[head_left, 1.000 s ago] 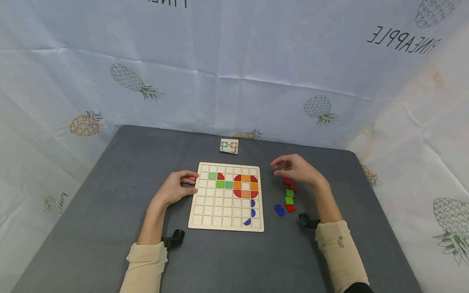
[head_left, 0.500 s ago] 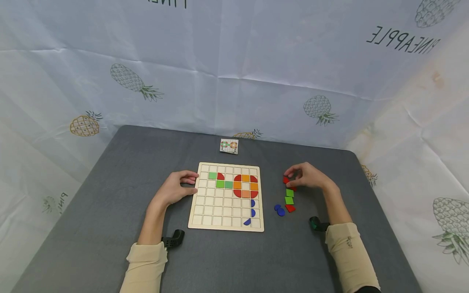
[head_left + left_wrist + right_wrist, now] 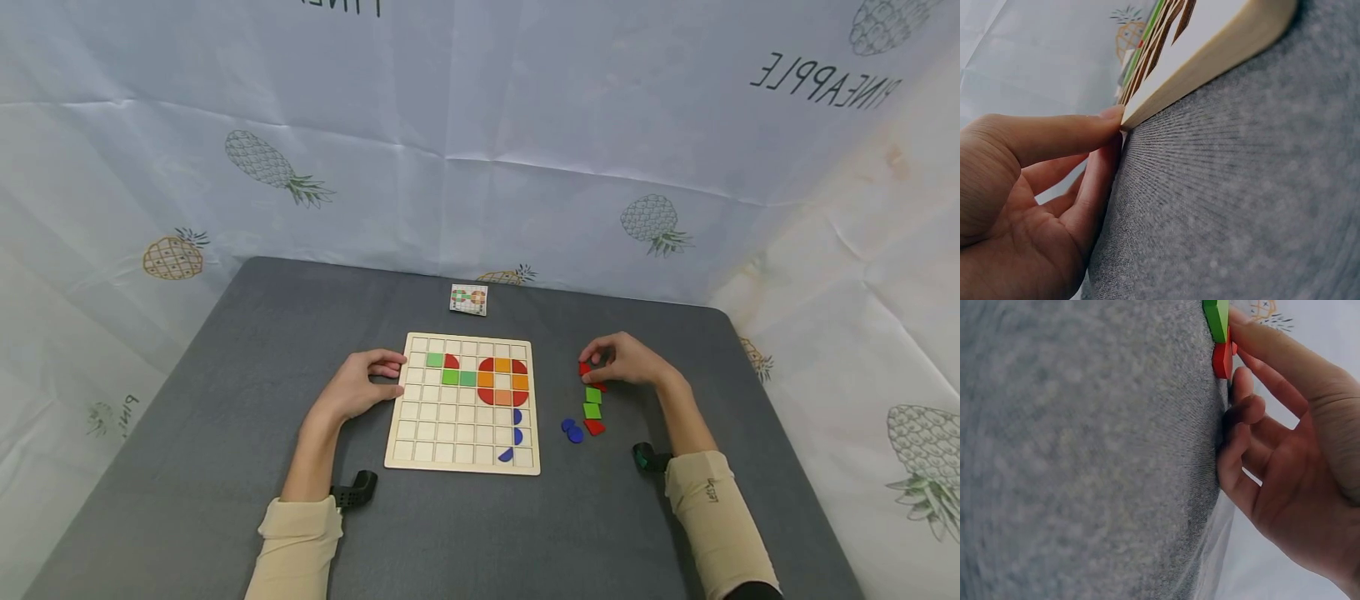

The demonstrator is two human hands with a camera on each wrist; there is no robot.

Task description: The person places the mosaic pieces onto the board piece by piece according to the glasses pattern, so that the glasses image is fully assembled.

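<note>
one board [image 3: 443, 432] lies between the left hand [image 3: 358, 385], touching its left edge, and the right hand [image 3: 630, 360], curved about a red piece [image 3: 584, 367] right of the board, pinched or not i cannot tell. a careless nudge could scatter the green squares [image 3: 592, 411] right of the board; the part-covered piece hides its heading and long axis.

one bench [image 3: 480, 533], one board [image 3: 426, 430], one card [image 3: 468, 299], one left hand [image 3: 358, 385] and one right hand [image 3: 628, 361]. on the board: three green squares [image 3: 451, 377], four orange squares [image 3: 503, 365], five red quarters [image 3: 452, 362] and three blue halves [image 3: 517, 416]. beside it: two loose greens [image 3: 592, 411], two loose blues [image 3: 575, 434] and at least three loose reds [image 3: 595, 427], some partly covered by the right hand.
</note>
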